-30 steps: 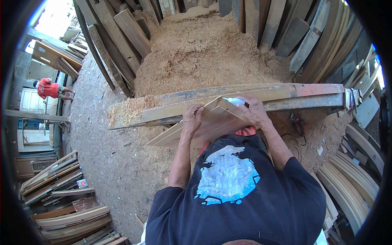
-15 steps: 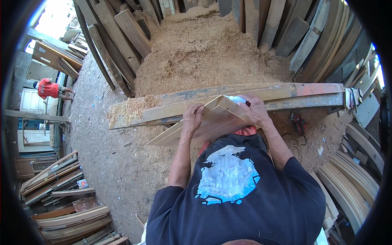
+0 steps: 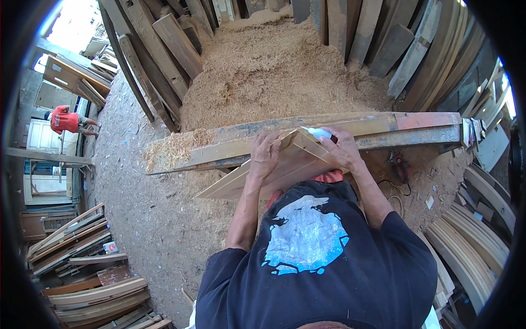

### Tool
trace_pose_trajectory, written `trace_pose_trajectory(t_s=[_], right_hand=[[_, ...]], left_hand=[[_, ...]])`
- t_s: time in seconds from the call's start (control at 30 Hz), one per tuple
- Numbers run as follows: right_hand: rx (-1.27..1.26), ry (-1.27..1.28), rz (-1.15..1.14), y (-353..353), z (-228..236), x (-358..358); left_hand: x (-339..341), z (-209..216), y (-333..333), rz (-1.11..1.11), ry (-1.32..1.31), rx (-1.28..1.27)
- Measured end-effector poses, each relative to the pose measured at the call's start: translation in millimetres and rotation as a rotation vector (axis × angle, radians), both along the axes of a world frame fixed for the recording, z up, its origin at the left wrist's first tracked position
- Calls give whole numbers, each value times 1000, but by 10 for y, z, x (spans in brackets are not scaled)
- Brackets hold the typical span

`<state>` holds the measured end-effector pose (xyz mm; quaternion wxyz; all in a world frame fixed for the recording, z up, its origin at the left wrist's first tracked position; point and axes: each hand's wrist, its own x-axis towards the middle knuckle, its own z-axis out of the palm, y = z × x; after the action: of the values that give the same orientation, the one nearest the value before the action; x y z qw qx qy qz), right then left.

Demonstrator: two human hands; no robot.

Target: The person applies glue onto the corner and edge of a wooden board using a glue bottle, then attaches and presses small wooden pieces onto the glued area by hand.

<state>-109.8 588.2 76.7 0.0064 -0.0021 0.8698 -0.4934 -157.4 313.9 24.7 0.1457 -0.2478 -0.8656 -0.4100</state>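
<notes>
A thin wooden panel (image 3: pixel 274 174) leans tilted against the long beam in front of me, with one corner pointing up and away. My left hand (image 3: pixel 265 154) is closed on the panel's upper left edge, close to that corner. A small white squeeze bottle (image 3: pixel 318 132) with a pointed nozzle is gripped in my right hand (image 3: pixel 344 149). Its nozzle points left, right by the corner of the panel. A narrow strip (image 3: pixel 313 143) runs along the panel's right edge, beneath my right hand. Part of the bottle is hidden by my fingers.
The long beam (image 3: pixel 378 126) lies crosswise, with shavings (image 3: pixel 178 149) heaped on its left end. A red and black power tool (image 3: pixel 401 167) with a cord lies on the ground at right. Planks stand or lie stacked around. Far left, a person in red (image 3: pixel 64 119) stands.
My left hand has slid slightly up and right along the panel edge toward the corner. The bottle has shifted slightly and its nozzle shows more clearly.
</notes>
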Motion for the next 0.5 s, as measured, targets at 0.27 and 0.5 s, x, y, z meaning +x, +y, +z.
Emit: trace_pose_trajectory(t_s=[0.27,0.5], right_hand=[[-200,-34,-38,58,-86,-48],[-469,-104,-59,70,-210,-96]], left_hand=[[-53,33,73,-44,-57,6],[-62,60,104,-74,-99,24]])
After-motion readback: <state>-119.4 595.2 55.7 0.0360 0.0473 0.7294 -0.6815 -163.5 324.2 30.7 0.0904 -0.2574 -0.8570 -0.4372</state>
